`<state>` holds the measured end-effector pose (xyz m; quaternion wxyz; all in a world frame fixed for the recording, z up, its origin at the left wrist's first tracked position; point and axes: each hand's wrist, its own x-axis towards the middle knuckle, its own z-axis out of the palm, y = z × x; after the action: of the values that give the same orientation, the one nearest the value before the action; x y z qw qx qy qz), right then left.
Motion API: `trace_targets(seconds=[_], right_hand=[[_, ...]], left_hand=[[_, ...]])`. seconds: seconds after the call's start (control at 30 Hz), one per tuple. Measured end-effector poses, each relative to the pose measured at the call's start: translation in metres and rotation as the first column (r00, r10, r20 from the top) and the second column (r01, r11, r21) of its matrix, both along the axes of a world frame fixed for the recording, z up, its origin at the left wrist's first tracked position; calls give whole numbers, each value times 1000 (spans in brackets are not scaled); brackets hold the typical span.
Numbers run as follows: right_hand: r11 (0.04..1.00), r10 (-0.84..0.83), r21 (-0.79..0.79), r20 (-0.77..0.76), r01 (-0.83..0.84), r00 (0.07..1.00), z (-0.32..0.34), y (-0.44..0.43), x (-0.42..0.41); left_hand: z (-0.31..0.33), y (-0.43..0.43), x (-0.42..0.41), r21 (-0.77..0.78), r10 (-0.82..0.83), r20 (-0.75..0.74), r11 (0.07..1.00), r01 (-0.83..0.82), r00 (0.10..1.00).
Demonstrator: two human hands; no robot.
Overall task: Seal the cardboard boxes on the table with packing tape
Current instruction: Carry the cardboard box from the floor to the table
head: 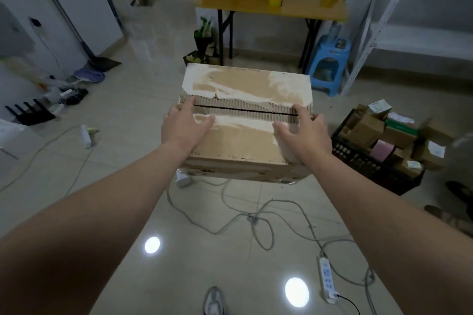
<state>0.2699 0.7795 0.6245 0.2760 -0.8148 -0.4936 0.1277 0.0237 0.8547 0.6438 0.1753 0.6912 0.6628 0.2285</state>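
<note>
Bare left forearm (102, 207) and right forearm (384, 212) reach from the lower corners of the frame toward its centre, where the left hand (185, 126) and right hand (303, 134) lie palm down, apart, fingers straight and loosely spread.

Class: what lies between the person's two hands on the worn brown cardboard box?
Head view: the dark, untaped flap seam, with torn ribbed edges, runs from the left hand to the right hand.

Forearms (107, 207) bare; grey-wht sneaker (214, 300).
</note>
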Motion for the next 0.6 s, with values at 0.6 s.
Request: trace_targets(seconds=[0.6], right_hand=[[992, -119, -42, 13, 119, 993, 1, 289, 68]], left_hand=[[-12, 311, 77, -10, -79, 46, 997, 80, 996]])
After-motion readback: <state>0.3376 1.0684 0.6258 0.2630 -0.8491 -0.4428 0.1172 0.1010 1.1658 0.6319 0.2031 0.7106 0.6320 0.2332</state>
